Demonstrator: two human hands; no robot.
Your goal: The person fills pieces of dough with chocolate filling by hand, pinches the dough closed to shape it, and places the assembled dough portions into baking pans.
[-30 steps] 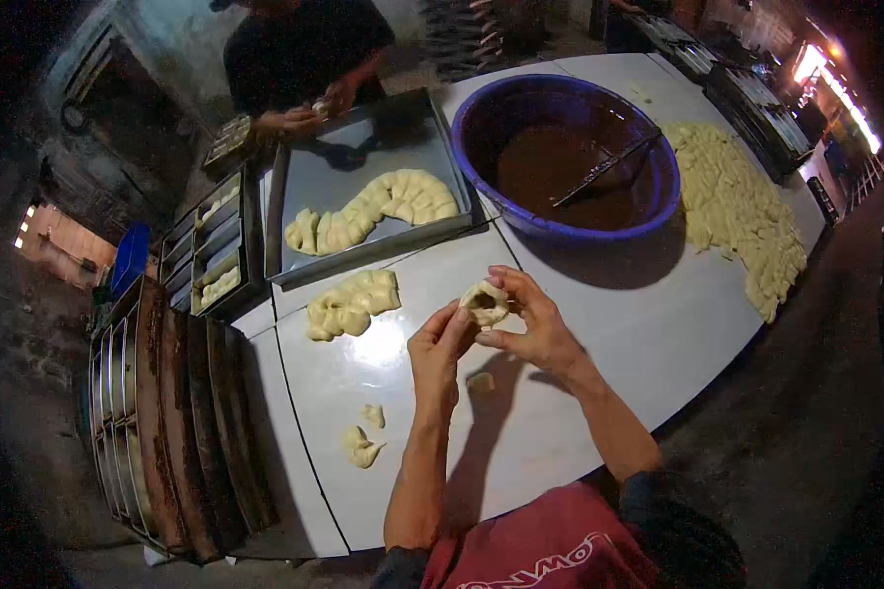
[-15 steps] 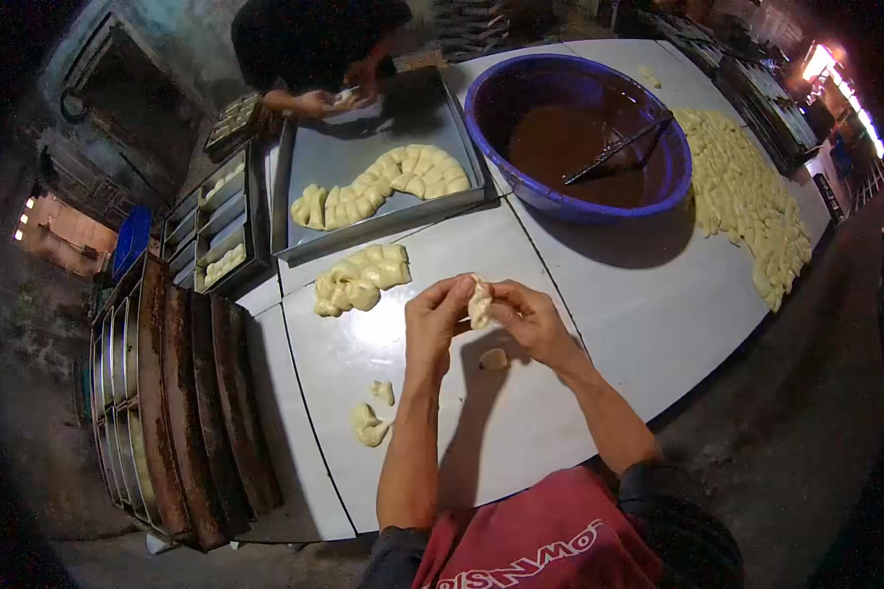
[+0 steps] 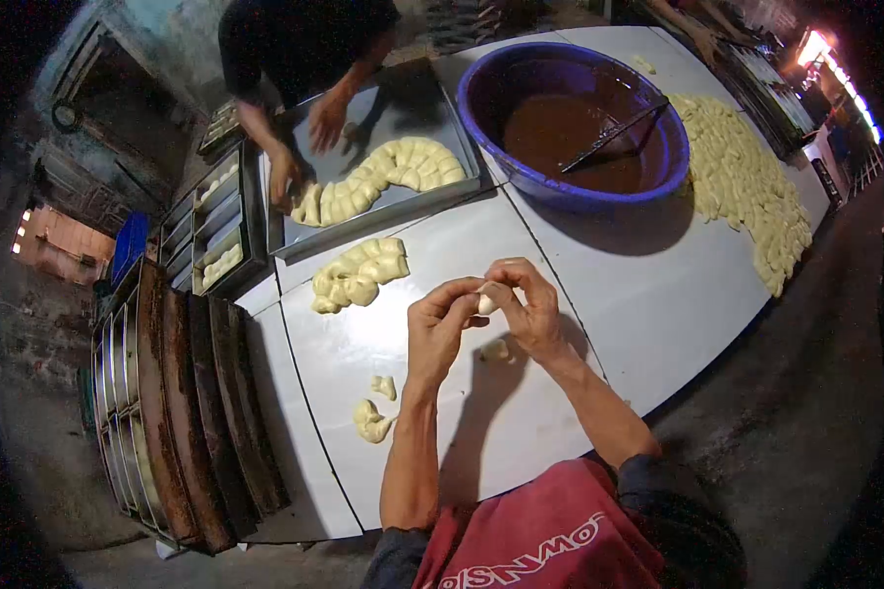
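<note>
On the flat white table [image 3: 658, 294]: far left, rectangular grey metal tray [image 3: 393, 215]; far centre, round purple basin [image 3: 560, 196]; far right, pale dough pieces [image 3: 742, 177]; near left, yellowish dough lumps [image 3: 370, 422].

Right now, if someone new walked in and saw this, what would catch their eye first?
Most likely the big blue basin of brown mixture, a dark stick leaning in it, toward the far side of the white table. Then the spread of pale dough pieces to its right. Nearer, around the picture's centre, the left hand and right hand hold a small dough lump between them.
</note>
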